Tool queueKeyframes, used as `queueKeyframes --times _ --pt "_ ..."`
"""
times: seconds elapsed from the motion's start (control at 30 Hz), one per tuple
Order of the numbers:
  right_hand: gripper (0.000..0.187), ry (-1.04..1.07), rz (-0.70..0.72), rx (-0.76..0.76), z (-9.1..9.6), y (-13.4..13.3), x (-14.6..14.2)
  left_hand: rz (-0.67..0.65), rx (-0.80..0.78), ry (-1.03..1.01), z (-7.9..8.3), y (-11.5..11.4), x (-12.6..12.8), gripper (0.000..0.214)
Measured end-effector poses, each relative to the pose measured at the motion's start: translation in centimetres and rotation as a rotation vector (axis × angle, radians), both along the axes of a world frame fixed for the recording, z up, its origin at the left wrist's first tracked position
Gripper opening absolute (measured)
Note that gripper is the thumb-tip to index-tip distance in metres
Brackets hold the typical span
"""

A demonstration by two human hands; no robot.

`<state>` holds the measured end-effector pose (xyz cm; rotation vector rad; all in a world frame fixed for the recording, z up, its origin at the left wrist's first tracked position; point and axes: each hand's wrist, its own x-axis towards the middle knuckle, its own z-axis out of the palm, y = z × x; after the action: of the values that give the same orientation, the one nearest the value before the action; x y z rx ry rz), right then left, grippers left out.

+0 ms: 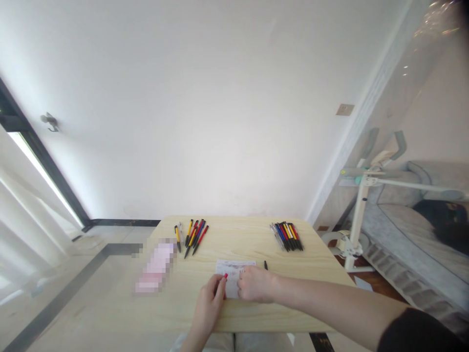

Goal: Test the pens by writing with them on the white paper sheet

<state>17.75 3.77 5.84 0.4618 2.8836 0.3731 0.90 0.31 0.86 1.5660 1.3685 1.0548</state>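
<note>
My left hand [212,296] is closed around a red pen part [225,276], whose end pokes out above the thumb. Just to its right, my right hand [256,284] is curled with its fingers pressed together; whatever they hold, if anything, is hidden. Beneath both hands lies a sheet of white paper [230,266] with dark marks on it. Past the right wrist a black pen piece [266,265] shows on the table, its lower part possibly covered by the arm.
On the wooden table [242,234], a loose group of pens [196,237] lies at back left and a tighter row of pens [287,237] at back right. A blurred pink item [156,269] is at the left edge. A white wall rises behind; exercise equipment [361,210] stands right.
</note>
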Motion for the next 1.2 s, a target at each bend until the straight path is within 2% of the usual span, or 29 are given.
queueKeyframes --times 0.27,0.43,0.6,0.7,0.83,0.93,1.07,1.2 --pt "0.011 -0.011 -0.026 -0.037 -0.3 -0.1 0.2 -0.004 0.004 0.003 -0.1 0.0 -0.1 0.028" --pt "0.011 -0.035 0.009 -0.024 -0.5 0.1 0.2 -0.002 0.009 -0.009 -0.3 0.0 0.0 0.029" --pt "0.014 0.019 0.021 -0.023 0.7 0.0 0.5 0.001 0.021 -0.007 -0.2 0.0 0.0 0.029" --pt "0.014 0.138 -0.057 -0.039 1.8 0.1 0.9 0.015 0.019 -0.038 -0.4 0.0 0.0 0.029" --pt "0.012 0.429 -0.325 -0.105 2.3 -0.1 1.4 0.044 0.060 -0.119 -1.1 0.2 -0.1 0.025" --pt "0.017 0.816 -0.569 -0.221 1.4 -1.0 1.1 0.052 0.079 -0.180 -1.4 0.3 -0.1 0.022" --pt "0.020 1.412 -0.773 -0.525 -0.8 -2.6 0.0 0.054 0.071 -0.219 -1.4 0.3 0.0 0.019" --pt "0.015 1.777 -0.848 -0.834 -2.3 -3.0 -1.1 0.034 0.071 -0.218 -1.5 0.3 0.0 0.019"
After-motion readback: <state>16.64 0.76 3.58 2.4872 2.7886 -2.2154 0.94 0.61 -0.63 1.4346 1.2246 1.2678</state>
